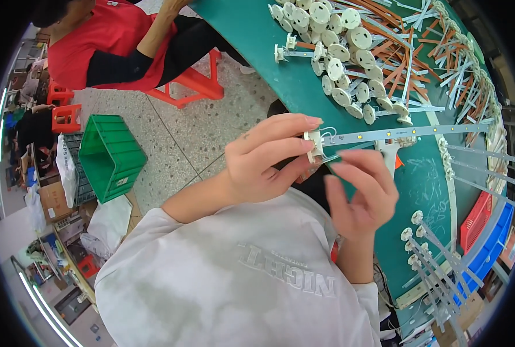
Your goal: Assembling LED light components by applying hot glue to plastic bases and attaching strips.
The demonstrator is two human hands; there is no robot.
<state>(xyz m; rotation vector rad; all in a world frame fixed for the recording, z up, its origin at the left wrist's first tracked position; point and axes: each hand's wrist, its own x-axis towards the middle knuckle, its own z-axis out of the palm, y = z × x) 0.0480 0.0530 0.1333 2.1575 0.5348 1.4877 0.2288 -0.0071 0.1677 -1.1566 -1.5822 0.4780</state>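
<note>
The green table fills the top and right of the view, curving away under the lens. A pile of round white caps and orange and white strips covers its far part, and a row of finished strips lies at its near right edge. A green crate stands on the speckled floor to the left, below a person in a red top seated on an orange stool. Now the hands: the left hand pinches a small white end cap between thumb and fingertips, held above the table's edge. A long thin light strip runs right from that cap. The right hand sits just below it, fingers loosely spread and gripping nothing.
</note>
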